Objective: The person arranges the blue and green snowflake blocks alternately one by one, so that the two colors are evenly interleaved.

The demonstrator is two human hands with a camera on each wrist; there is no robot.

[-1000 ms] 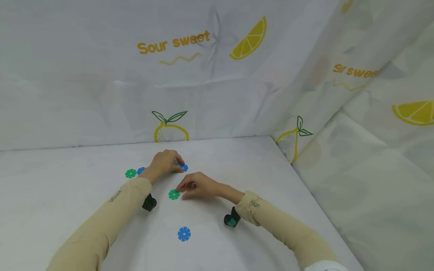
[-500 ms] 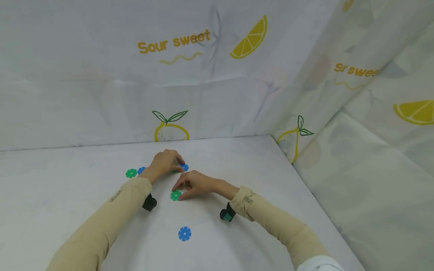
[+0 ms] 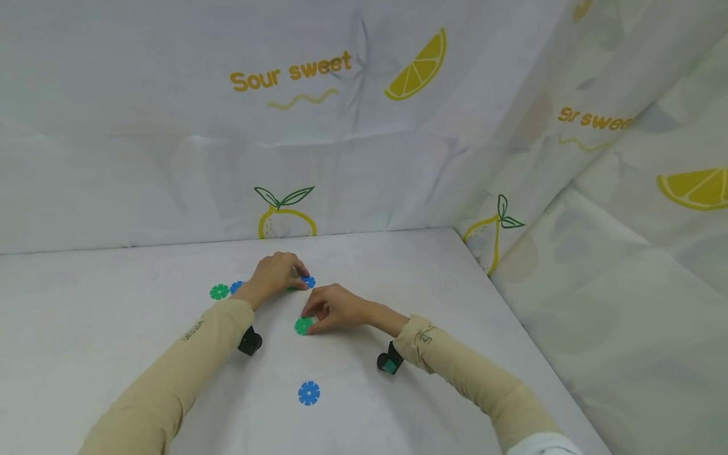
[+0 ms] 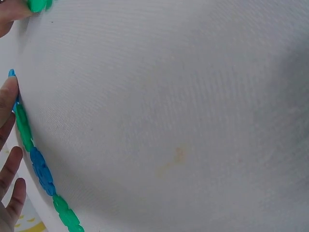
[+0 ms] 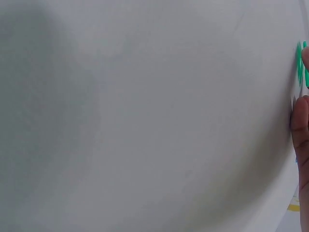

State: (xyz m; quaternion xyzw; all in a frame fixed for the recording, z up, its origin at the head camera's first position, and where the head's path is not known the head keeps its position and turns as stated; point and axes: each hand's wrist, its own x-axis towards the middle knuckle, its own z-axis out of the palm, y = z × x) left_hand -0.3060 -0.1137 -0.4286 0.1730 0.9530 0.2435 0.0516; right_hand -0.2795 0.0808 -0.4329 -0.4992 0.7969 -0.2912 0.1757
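Flat notched snowflake discs, green and blue, lie on the white table. My left hand (image 3: 275,272) pinches a blue disc (image 3: 309,282) between thumb and forefinger at the right end of a row. Along that row, in the left wrist view, come a green disc (image 4: 23,128), a blue disc (image 4: 42,171) and another green disc (image 4: 66,213); from the head, the hand covers part of it. Nearer me, my right hand (image 3: 339,308) pinches a separate green disc (image 3: 303,326) by its right edge. The right wrist view catches only some fingers (image 5: 300,118) and a green edge.
A loose blue disc (image 3: 309,393) lies at the front of the table. Black wrist cameras (image 3: 250,342) hang below both sleeves. A white cloth wall (image 3: 364,145) with lemon prints rises behind the table, and another stands on the right.
My right hand has closed thumb and forefinger on the green disc and shifted it slightly right. The left hand and the row stay put.
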